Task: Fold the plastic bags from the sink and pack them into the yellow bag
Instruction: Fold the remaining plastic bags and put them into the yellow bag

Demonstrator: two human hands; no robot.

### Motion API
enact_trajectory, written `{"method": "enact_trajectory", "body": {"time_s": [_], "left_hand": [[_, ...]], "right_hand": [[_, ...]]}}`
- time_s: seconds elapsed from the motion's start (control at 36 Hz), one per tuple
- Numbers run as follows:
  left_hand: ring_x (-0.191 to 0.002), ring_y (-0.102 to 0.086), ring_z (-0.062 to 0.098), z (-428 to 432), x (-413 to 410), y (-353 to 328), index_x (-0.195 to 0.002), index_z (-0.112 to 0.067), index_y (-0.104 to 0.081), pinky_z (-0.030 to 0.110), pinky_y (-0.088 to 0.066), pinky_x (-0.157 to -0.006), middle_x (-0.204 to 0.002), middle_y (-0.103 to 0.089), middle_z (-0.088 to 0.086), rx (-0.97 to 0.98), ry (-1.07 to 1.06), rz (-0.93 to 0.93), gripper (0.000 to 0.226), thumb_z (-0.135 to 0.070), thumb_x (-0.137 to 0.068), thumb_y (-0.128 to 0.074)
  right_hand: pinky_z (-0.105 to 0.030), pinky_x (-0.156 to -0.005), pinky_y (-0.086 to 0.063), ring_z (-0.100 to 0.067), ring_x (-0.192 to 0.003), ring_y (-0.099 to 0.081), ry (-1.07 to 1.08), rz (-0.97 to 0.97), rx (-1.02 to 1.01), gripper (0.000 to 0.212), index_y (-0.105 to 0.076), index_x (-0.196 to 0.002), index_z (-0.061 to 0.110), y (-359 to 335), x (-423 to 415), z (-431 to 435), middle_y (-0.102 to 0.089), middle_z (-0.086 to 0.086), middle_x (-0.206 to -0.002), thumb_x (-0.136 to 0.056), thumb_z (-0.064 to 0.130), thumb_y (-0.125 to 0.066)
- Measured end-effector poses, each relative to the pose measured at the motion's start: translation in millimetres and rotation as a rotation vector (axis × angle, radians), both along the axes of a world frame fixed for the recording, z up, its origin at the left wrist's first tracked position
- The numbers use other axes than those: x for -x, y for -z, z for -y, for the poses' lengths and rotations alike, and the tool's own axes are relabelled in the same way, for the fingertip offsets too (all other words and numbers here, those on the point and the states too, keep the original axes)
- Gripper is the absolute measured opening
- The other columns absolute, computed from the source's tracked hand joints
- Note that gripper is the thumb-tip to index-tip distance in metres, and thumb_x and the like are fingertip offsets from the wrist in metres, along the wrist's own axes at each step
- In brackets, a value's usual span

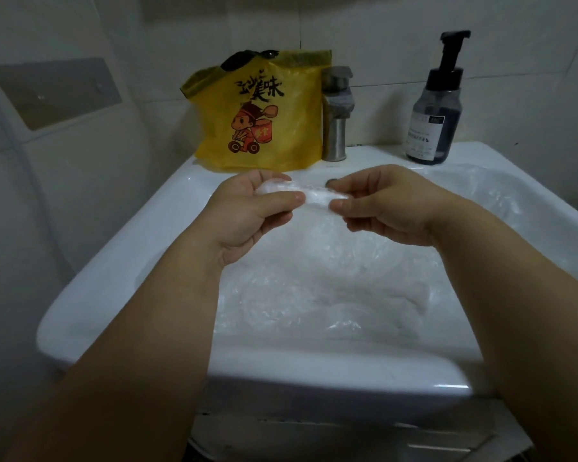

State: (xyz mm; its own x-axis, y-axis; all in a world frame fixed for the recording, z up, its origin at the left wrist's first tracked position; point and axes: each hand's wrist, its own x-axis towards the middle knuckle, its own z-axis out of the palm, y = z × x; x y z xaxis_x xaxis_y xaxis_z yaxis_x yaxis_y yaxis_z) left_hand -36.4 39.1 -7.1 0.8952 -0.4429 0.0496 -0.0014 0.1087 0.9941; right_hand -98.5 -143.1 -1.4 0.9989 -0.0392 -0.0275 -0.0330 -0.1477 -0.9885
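Nearest you, both forearms reach in from the lower edge of the view, over the front rim of the white sink (314, 371). Between them, a loose heap of clear plastic bags (314, 291) fills the basin, crumpled and overlapping; it spreads toward the right rim as well. How many bags there are cannot be told.

Above that heap, your hands are raised, palms turned toward you. Your left hand (247, 213) pinches one end of a small bunched clear bag (311, 196) between thumb and curled fingers. Your right hand (384, 208) pinches the other end the same way. The bag runs as a short, narrow strip straight between the two hands, held clear of the heap below (its folds are too blurred to read). The hands are close together, with only the strip between them.

Beyond the hands, the yellow bag (264, 118) stands upright on the back ledge of the sink, left of centre, printed with a cartoon figure and dark characters. Something dark shows at its mouth. A metal tap (336, 115) stands just beside it on the right. Further right is a dark pump bottle (434, 111), well apart from the yellow bag. A metal plate (57, 91) is fixed to the tiled wall at left.
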Motion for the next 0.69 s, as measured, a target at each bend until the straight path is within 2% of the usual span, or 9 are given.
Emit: {"method": "enact_trajectory", "body": {"time_s": [0.08, 0.14, 0.22, 0.31, 0.36, 0.44, 0.5, 0.58, 0.69], "left_hand": [[-0.062, -0.061, 0.003, 2, -1, 2, -0.089, -0.013, -0.063, 0.013, -0.051, -0.057, -0.080, -0.064, -0.003, -0.019, -0.025, 0.046, 0.016, 0.000, -0.082, -0.070], [-0.062, -0.060, 0.002, 4, -3, 4, -0.093, -0.012, -0.063, 0.013, -0.050, -0.056, -0.079, -0.063, -0.003, -0.001, -0.038, 0.057, 0.016, -0.003, -0.082, -0.070], [-0.066, -0.061, 0.002, 5, -5, 2, -0.095, -0.012, -0.063, 0.013, -0.049, -0.059, -0.077, -0.064, -0.005, 0.151, -0.090, 0.040, 0.014, -0.009, -0.083, -0.069], [-0.082, -0.064, 0.004, 8, -3, 0, -0.101, -0.016, -0.061, 0.020, -0.051, -0.072, -0.086, -0.068, -0.006, 0.242, -0.063, -0.022, 0.023, -0.025, -0.080, -0.067], [-0.096, -0.064, 0.012, 13, 2, 5, -0.107, -0.015, -0.059, 0.026, -0.051, -0.078, -0.099, -0.067, -0.003, 0.109, 0.087, -0.041, 0.046, -0.042, -0.070, -0.063], [-0.090, -0.065, 0.012, 24, 10, 15, -0.113, -0.016, -0.059, 0.030, -0.052, -0.080, -0.093, -0.067, -0.003, -0.176, 0.289, 0.008, 0.061, -0.057, -0.070, -0.054], [-0.083, -0.068, 0.013, 28, 10, 17, -0.107, -0.017, -0.063, 0.033, -0.055, -0.083, -0.086, -0.070, -0.001, -0.177, 0.269, -0.009, 0.050, -0.058, -0.081, -0.049], [-0.086, -0.070, 0.018, 30, 4, 18, -0.104, -0.016, -0.066, 0.036, -0.055, -0.087, -0.087, -0.072, 0.003, -0.193, 0.144, 0.030, 0.040, -0.046, -0.100, -0.041], [-0.087, -0.067, 0.018, 28, -1, 14, -0.087, -0.021, -0.073, 0.033, -0.055, -0.081, -0.078, -0.072, -0.004, -0.139, 0.036, 0.053, 0.044, -0.042, -0.102, -0.038]], "right_hand": [[-0.021, -0.058, -0.051, -0.013, -0.063, -0.053, -0.023, -0.071, 0.131, 0.007, -0.069, -0.092, 0.005, 1, 0, -4, -0.058, -0.005, -0.070, -0.088, 0.007, -0.064], [-0.022, -0.060, -0.050, -0.014, -0.064, -0.050, -0.008, -0.074, 0.176, 0.010, -0.068, -0.091, 0.003, 1, 0, -7, -0.055, -0.005, -0.070, -0.091, 0.012, -0.062], [-0.023, -0.062, -0.048, -0.013, -0.064, -0.048, 0.027, 0.004, 0.161, 0.021, -0.067, -0.096, 0.001, 1, 0, -12, -0.052, -0.004, -0.070, -0.094, 0.020, -0.058], [-0.024, -0.061, -0.046, -0.011, -0.061, -0.047, 0.066, 0.096, 0.161, 0.022, -0.066, -0.094, 0.003, 4, 0, -22, -0.051, -0.003, -0.069, -0.095, 0.022, -0.056], [-0.024, -0.059, -0.043, -0.010, -0.057, -0.045, 0.051, 0.132, 0.103, 0.021, -0.064, -0.084, 0.005, 6, 1, -30, -0.050, -0.003, -0.066, -0.095, 0.021, -0.055], [-0.023, -0.054, -0.039, -0.013, -0.056, -0.046, 0.023, 0.144, 0.022, 0.022, -0.065, -0.082, 0.003, 10, 0, -37, -0.054, -0.006, -0.065, -0.096, 0.014, -0.053], [-0.021, -0.053, -0.041, -0.013, -0.059, -0.052, -0.008, 0.134, 0.034, 0.020, -0.068, -0.084, 0.008, 12, 1, -38, -0.060, -0.006, -0.068, -0.096, 0.012, -0.052], [-0.020, -0.052, -0.040, -0.005, -0.052, -0.048, -0.043, 0.106, 0.116, 0.023, -0.065, -0.078, 0.019, 16, 1, -39, -0.061, 0.008, -0.059, -0.097, 0.017, -0.052], [-0.020, -0.052, -0.040, -0.007, -0.050, -0.043, -0.029, 0.074, 0.068, 0.026, -0.062, -0.075, 0.001, 15, -1, -37, -0.056, 0.014, -0.054, -0.095, 0.017, -0.056]]}}
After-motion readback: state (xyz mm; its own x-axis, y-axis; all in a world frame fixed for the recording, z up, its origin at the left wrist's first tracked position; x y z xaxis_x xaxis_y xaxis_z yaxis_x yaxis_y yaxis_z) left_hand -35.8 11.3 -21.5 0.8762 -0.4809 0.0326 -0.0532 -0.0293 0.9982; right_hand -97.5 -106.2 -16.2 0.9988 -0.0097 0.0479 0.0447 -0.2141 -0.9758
